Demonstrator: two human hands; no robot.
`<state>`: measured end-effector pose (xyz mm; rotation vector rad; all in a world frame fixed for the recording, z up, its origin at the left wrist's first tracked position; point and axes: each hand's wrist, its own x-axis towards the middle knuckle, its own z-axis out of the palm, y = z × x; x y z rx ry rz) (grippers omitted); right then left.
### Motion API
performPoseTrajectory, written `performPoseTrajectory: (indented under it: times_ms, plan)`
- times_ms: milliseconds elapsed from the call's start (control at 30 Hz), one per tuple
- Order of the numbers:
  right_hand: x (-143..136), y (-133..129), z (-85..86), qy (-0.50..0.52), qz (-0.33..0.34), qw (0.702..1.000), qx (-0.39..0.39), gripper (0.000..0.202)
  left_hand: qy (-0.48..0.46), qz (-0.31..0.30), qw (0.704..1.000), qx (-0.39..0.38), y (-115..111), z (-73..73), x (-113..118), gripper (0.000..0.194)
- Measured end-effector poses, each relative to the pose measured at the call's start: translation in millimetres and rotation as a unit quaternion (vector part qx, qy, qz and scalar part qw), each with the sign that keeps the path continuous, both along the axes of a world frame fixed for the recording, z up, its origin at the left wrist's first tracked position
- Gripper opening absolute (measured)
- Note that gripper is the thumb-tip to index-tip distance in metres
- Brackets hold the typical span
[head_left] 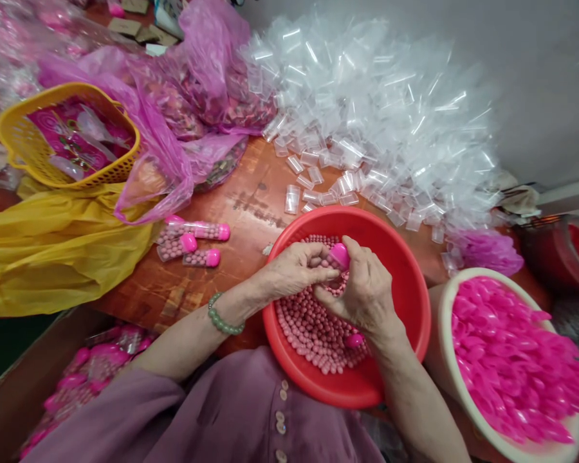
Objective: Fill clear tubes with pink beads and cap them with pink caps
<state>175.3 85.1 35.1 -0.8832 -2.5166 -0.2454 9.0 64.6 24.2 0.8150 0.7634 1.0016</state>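
Over a red basin [410,283] of pink beads [313,328], both hands meet around one small clear tube with a bright pink cap [338,256]. My left hand [296,267] grips the tube's body, its fingers covering much of it. My right hand [367,289] is closed at the capped end, thumb and fingers around the cap. Another pink cap [354,340] lies on the beads below my right hand. Left of the basin, several capped tubes of beads [202,257] lie on the brown table [241,212].
Behind the basin rises a large heap of clear tubes [376,116]. A cream bucket [446,321] of pink pieces stands right. At left are a yellow basket [58,177], a yellow bag [62,251] and a purple bag [212,58]. A box of filled tubes [96,366] sits lower left.
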Motion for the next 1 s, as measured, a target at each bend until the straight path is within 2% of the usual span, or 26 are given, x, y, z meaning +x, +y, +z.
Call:
performPoseTrajectory:
  times_ms: [167,300,400,467,567,633,733,800,933,1000]
  plan:
    - [0.2,2.2,-0.8,-0.014,0.008,0.998,0.055,0.067,-0.012,-0.008,1.000,-0.011,-0.5,1.6,-1.6,0.015]
    - [-0.3,1.7,-1.7,-0.025,-0.006,0.999,0.024,0.064,-0.024,-0.012,0.999,-0.025,-0.6,-1.2,-2.0,0.019]
    - [-2.8,-0.6,-1.7,-0.039,-0.028,0.999,-0.008,0.068,-0.087,0.009,0.995,-0.047,1.1,-4.0,-0.2,0.024]
    - [-4.8,-2.4,-1.9,-0.053,-0.036,0.998,-0.004,0.074,-0.131,0.020,0.988,-0.077,3.9,-6.8,2.6,0.029]
    - [-7.0,-3.8,-3.2,-0.071,-0.022,0.996,0.044,0.075,-0.156,0.033,0.974,-0.159,9.7,-11.6,8.0,0.042]
    - [-7.8,-3.4,-4.8,-0.071,0.005,0.994,0.077,0.073,-0.157,0.045,0.967,-0.197,12.8,-13.2,11.6,0.041]
    - [-8.5,-1.8,-6.9,-0.056,0.051,0.991,0.112,0.069,-0.144,0.091,0.960,-0.222,13.3,-11.1,15.4,0.024]
    - [-9.5,-1.4,-7.4,-0.050,0.077,0.988,0.128,0.068,-0.117,0.122,0.958,-0.232,10.5,-8.4,16.8,0.019]
    - [-14.2,-4.7,-4.6,-0.036,0.105,0.983,0.146,0.068,-0.059,0.110,0.972,-0.201,1.2,-5.1,16.0,0.026]
    - [-17.0,-7.5,-1.3,-0.032,0.106,0.985,0.134,0.069,-0.038,0.100,0.982,-0.155,-2.9,-2.7,12.1,0.028]
